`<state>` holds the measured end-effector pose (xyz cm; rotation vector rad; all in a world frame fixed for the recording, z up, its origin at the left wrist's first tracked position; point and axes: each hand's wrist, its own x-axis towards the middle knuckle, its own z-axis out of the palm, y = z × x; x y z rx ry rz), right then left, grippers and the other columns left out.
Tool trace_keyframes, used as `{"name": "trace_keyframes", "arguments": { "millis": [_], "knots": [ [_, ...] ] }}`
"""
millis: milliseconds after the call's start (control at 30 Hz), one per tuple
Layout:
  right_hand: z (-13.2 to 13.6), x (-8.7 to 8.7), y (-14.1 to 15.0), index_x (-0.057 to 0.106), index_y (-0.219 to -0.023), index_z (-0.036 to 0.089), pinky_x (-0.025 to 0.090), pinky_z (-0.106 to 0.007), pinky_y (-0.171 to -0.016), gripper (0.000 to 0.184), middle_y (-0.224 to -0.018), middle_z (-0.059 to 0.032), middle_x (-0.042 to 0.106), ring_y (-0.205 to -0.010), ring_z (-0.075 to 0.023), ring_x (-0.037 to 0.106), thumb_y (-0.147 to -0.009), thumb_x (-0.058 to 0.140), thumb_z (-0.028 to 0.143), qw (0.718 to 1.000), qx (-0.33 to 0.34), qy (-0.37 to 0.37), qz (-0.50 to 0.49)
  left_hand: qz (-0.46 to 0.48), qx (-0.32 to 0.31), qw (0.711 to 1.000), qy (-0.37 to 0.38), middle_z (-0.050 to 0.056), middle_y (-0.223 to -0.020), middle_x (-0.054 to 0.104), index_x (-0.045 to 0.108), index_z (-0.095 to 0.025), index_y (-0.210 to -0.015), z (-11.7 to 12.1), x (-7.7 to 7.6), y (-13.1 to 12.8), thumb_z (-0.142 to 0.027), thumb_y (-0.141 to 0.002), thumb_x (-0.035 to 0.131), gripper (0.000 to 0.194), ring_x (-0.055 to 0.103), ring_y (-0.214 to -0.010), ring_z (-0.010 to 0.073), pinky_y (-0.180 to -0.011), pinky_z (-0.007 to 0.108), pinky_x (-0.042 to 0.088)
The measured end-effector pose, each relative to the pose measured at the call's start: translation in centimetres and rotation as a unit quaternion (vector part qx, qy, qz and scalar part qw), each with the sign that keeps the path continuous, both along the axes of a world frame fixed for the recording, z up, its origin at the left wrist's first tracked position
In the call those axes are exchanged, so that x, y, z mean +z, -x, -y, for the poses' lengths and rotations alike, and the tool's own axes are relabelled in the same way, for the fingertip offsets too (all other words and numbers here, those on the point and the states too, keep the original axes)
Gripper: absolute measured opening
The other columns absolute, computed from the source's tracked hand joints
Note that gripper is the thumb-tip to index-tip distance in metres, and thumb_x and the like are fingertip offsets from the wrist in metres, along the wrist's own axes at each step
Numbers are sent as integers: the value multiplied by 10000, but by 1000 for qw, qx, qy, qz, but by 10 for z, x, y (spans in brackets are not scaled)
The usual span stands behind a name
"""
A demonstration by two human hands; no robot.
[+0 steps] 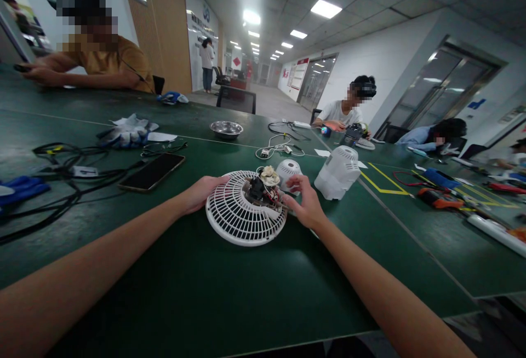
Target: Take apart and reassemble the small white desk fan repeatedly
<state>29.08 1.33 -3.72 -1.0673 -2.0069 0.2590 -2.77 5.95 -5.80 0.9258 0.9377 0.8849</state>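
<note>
A round white fan grille [234, 221] rests on the green table in front of me, with an exposed motor [263, 191] and wiring at its centre. My left hand [204, 192] grips the grille's left rim. Bent fingers of my right hand [306, 202] are closed at the motor's right side; what lies between them is too small to make out. Just behind that hand stands a white domed motor cover [289, 167] with slots, partly hidden by the fingers. To its right is a larger white plastic housing [337, 174], standing upright.
A metal bowl [226, 130] and a white cable [283, 147] lie beyond the grille. To the left are a phone [153, 172], black cables [74, 183] and gloves [127, 131]. An orange-black tool [439, 198] lies right. Co-workers sit around the table.
</note>
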Motion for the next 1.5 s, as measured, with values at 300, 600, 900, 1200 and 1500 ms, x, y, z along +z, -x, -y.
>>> {"name": "trace_keyframes", "arguments": {
  "millis": [300,600,900,1200,1500],
  "knots": [
    [-52,-22,-39,390,-1409,222,401,-532,-1073,791,-1337,-123,550,-1244,-314,522,-719,765,316,990,-137,16,24,-15,7,1000,-11,117,-907,761,745,-99,-930,1,-1,-1,-320,-865,699,235,718,-775,183,-747,296,578],
    [-46,-18,-29,516,-1198,261,544,-313,-633,617,-810,31,643,-655,-167,616,-670,779,442,886,-123,245,-375,-18,-1,1000,-18,120,-927,762,751,-112,-932,2,1,-1,-338,-875,684,242,715,-782,185,-744,293,570],
    [-9,5,10,582,-1051,243,569,-302,-634,353,-933,-32,708,-794,-193,684,-849,585,533,756,61,362,-542,-45,3,998,-51,94,-865,760,745,-127,-954,-5,-11,2,-415,-837,707,313,701,-739,183,-725,314,547],
    [20,5,23,357,-1333,324,552,-393,-830,734,-1080,-25,638,-898,-207,644,-748,800,322,963,71,123,-227,-58,-13,997,-53,103,-923,764,744,-136,-968,-6,-12,5,-455,-820,716,353,712,-815,213,-778,344,545],
    [20,4,23,273,-1408,328,560,-444,-869,775,-1232,-79,582,-983,-235,637,-799,751,366,990,29,55,-130,-63,5,997,-43,90,-876,762,744,-148,-938,-3,-7,2,-421,-818,719,300,711,-766,198,-735,327,547]
  ]
}}
